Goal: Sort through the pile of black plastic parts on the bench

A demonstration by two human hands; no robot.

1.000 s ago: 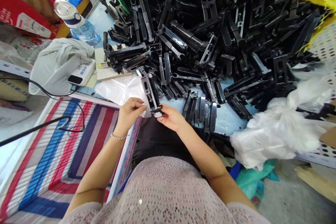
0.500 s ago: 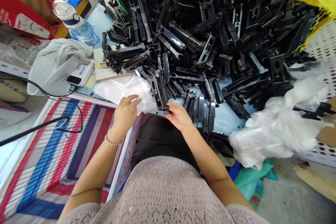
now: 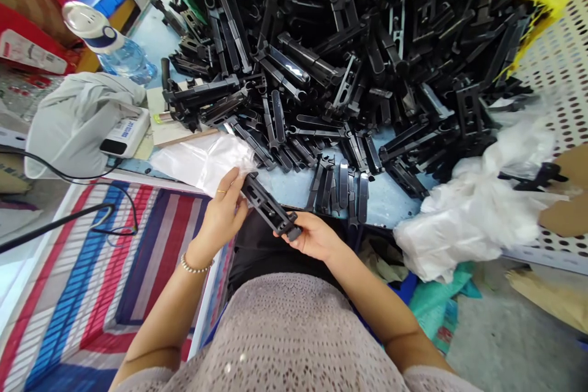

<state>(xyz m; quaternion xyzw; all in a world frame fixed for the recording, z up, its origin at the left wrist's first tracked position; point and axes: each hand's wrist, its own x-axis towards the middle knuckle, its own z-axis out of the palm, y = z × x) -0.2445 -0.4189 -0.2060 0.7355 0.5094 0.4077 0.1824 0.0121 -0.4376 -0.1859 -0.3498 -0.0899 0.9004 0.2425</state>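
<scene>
My right hand (image 3: 315, 236) is closed round the near end of a long black plastic part (image 3: 269, 202), which has slots and a rounded tip. The part lies tilted over the table's front edge, its far end pointing up and left. That far end meets the fingers of my left hand (image 3: 223, 211), beside the mouth of a thin white plastic bag (image 3: 202, 159). My left fingers are pinched on the bag's edge; the exact contact is partly hidden. Beyond my hands, a large heap of similar black parts (image 3: 316, 67) spreads over the light-blue table (image 3: 383, 211).
A water bottle (image 3: 110, 43), a white boxy device (image 3: 126, 131) and grey cloth (image 3: 78, 116) are at the left. White plastic bags (image 3: 459, 220) bulge over the right edge. A striped cloth-lined crate (image 3: 151, 257) stands below left, a perforated white basket (image 3: 560, 67) far right.
My right hand has drawn the black part down toward me and tilted it, its far end now at my left fingers. My left hand has moved slightly toward me. The whole view has shifted a little.
</scene>
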